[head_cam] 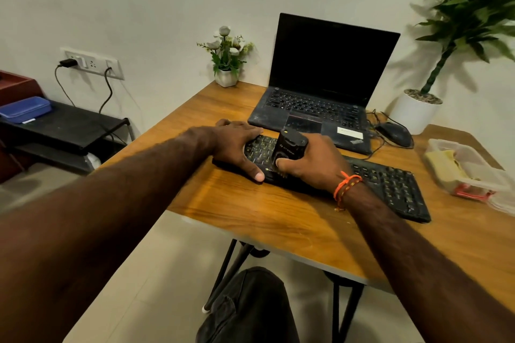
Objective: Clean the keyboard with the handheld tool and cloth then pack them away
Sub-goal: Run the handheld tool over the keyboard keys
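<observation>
A black external keyboard (390, 186) lies slantwise on the wooden table (250, 209). My right hand (315, 164) grips a black handheld cleaning tool (289, 147), held upright with its lower end on the keys near the keyboard's left part. My left hand (237, 145) rests flat on the keyboard's left end, fingers spread and thumb on the front edge. A yellowish cloth (446, 167) lies in a clear plastic container (473, 172) at the table's right.
An open black laptop (320, 97) stands behind the keyboard, a mouse (395, 133) with cables to its right. A small flower pot (227, 75) and a large potted plant (418, 111) stand at the back. A blue box (25, 108) sits on a black shelf at left.
</observation>
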